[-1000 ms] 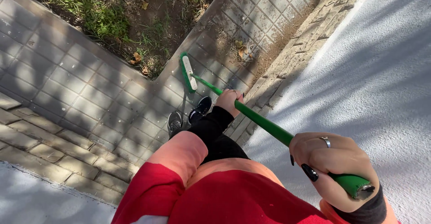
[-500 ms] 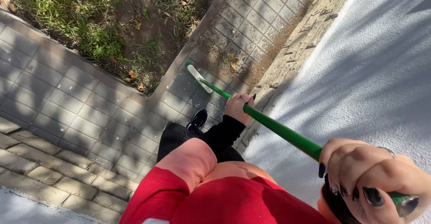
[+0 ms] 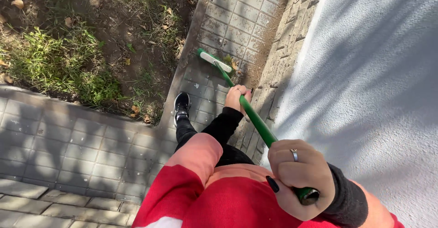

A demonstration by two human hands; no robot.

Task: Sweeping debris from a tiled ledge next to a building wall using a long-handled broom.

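Beside the white wall (image 3: pixel 374 73), both hands grip the green broom (image 3: pixel 255 118): right hand (image 3: pixel 299 175) closed on its top, left hand (image 3: pixel 237 98) wrapped lower; mid-sweep, the head (image 3: pixel 213 60) needs drawing through the leaves (image 3: pixel 233 64).

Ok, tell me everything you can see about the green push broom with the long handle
The green push broom has a long, glossy green pole ending in a narrow green head with a pale top. It slants from lower right up to the head, which rests on the grey paving blocks beside dry leaves. The left hand wraps the pole midway; the right hand grips its top end, whose dark cap shows.
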